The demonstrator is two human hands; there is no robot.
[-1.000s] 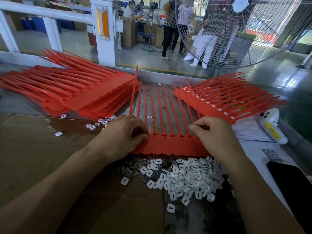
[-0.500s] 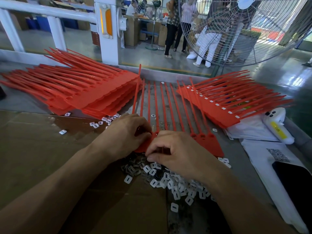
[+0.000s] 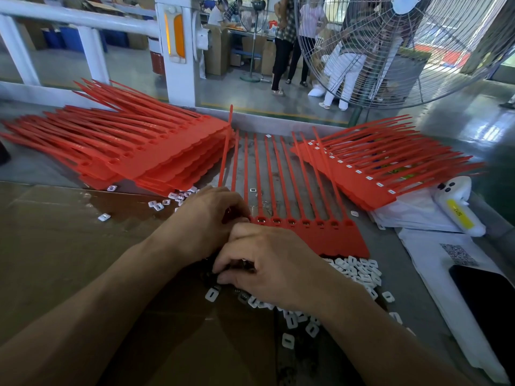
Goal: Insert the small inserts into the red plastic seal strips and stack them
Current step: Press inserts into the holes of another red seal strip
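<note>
A: Where's the strip you're working on?

B: The red strip (image 3: pixel 328 238) lies flat on the table (image 3: pixel 390 254) in front of you, its tails pointing to the far side. Your left hand (image 3: pixel 207 221) covers its left end with the fingers curled over it; whether they pinch it, I cannot tell.

A: And your right hand?

B: Your right hand (image 3: pixel 267 267) is just near of the strip, fingers curled down into the pile of white inserts (image 3: pixel 359 271). Whether it holds one, I cannot tell.

A: The stacks?

B: One stack of strips (image 3: pixel 145 157) sits far left, partly on the cardboard (image 3: pixel 69 246). A second stack (image 3: pixel 370 174), with white inserts showing, sits far right beside the white scanner (image 3: pixel 457 207).
</note>
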